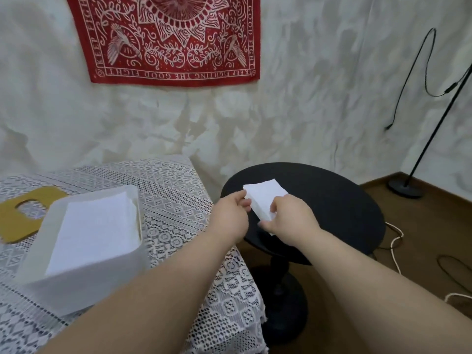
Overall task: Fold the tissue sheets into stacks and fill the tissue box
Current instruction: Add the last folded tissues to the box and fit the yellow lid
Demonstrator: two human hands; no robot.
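I see a pale wall [319,103] filling the far side, with a red patterned cloth [173,39] hanging on it. On the left, a lace-covered surface [178,190] carries a white tissue box [84,279], open at the top, with a stack of folded tissues [94,231] lying inside it. Just left of the box, a flat golden lid with an oval cutout [15,221] lies on the lace. To the right stands a round black surface [339,208] on a pedestal, with brown floor [421,238] around it and a black lamp stand [419,164] at the far right.

Over the black round surface, both my hands hold a folded white tissue sheet [263,195]. My left hand [229,213] pinches its left edge, fingers clamped on the paper. My right hand [288,215] grips its near right part, fingers curled round it. I cannot tell whether the sheet touches the black top or is lifted just above it.
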